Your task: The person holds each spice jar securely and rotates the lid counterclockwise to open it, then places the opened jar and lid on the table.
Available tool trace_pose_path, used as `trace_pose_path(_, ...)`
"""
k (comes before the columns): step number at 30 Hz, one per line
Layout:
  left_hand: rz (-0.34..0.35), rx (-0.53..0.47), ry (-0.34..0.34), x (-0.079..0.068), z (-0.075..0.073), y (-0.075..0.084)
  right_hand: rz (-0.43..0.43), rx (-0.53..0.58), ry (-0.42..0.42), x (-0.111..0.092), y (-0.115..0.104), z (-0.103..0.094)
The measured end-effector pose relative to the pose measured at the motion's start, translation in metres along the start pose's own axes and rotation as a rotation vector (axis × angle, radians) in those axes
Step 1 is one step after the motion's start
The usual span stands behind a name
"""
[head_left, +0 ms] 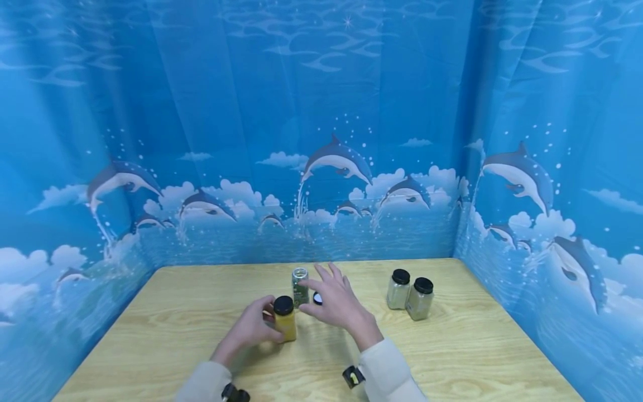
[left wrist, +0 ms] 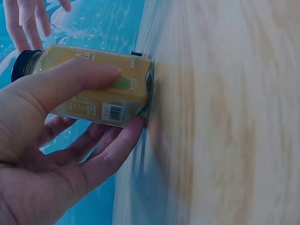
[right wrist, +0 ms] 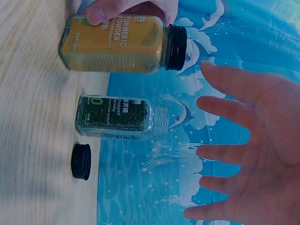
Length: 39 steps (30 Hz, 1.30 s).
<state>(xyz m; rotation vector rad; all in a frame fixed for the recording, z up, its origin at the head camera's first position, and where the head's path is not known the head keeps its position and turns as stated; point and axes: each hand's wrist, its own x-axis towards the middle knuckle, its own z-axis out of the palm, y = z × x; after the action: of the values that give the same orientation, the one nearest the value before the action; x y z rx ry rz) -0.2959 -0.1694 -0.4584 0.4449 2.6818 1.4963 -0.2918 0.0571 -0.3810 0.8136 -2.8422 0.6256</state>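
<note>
My left hand [head_left: 253,325] grips a square jar of yellow turmeric powder [right wrist: 117,46], its black cap on. In the left wrist view the thumb lies along the front label and the fingers curl beneath the jar. Behind it stands a glass jar of chopped parsley [right wrist: 115,115], uncapped, its threaded neck bare. A loose black lid [right wrist: 81,161] lies on the table beside the parsley jar. My right hand [right wrist: 253,150] hovers near the jars with its fingers spread, holding nothing. In the head view it partly covers the lid.
Two more black-capped jars, one pale [head_left: 398,294] and one greyish [head_left: 419,305], stand side by side at the right of the wooden table [head_left: 477,346]. A blue dolphin-print curtain [head_left: 241,139] borders the back and sides.
</note>
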Motion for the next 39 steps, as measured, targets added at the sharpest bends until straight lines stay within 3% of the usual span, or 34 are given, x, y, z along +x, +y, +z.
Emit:
trace_pose_path(13,0.038,0.023,-0.037,-0.001,0.009,0.005,-0.025,-0.023,0.039,0.001,-0.009,0.008)
trace_pose_path(23,0.004,0.005,-0.029,-0.004,0.011,0.008,-0.068,-0.036,0.107,0.002,-0.017,0.020)
trace_pose_path(39,0.009,0.023,-0.056,-0.004,0.013,0.010,-0.007,-0.103,0.157,0.003,-0.024,0.028)
